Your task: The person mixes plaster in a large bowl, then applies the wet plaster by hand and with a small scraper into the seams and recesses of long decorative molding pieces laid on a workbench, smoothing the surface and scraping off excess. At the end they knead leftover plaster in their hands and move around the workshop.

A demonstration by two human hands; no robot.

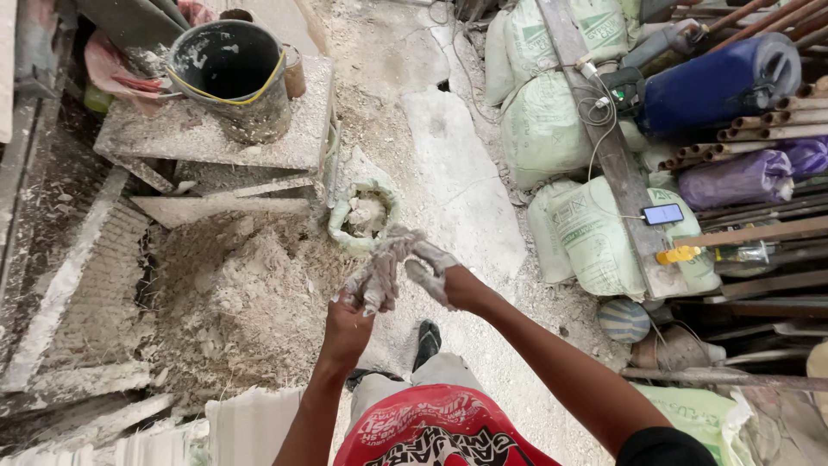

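Your left hand (pixel 366 289) and right hand (pixel 434 269), both white with plaster, are closed on a stringy white clump (pixel 395 248) stretched between them, above the open sack (pixel 363 216) on the floor.

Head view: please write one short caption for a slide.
Plaster-coated left hand and right hand pull a pale fibrous clump above a rubble pile.

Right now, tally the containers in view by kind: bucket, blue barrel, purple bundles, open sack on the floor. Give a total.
Bucket: 1
Blue barrel: 1
Purple bundles: 2, second one
Open sack: 1
Total: 5
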